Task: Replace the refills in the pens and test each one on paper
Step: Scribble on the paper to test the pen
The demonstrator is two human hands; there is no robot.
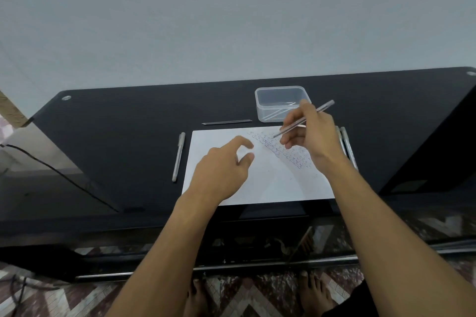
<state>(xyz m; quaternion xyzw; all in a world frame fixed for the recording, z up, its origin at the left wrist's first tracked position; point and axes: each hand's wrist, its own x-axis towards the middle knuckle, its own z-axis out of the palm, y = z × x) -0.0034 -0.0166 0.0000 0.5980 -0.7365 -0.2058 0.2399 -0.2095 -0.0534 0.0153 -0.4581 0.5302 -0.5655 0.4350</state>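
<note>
A white sheet of paper [260, 183] lies on the black table, its upper right part covered with blue scribbles [286, 149]. My right hand [311, 134] holds a clear pen [304, 119] slanted, tip just above the scribbles. My left hand [224, 165] hovers over the paper's left half, fingers apart, holding nothing. A capped silvery pen [178, 157] lies left of the paper. Two dark refills [226, 122] lie side by side behind the paper. More pens [349, 147] lie at the paper's right edge, partly hidden by my right forearm.
A clear plastic box [280, 95] holding a few thin refills stands behind the paper, right of centre. The black glass table [116, 136] ends at a front edge near my body. A dark cable [51, 167] runs at the left. My bare feet show on the patterned floor below.
</note>
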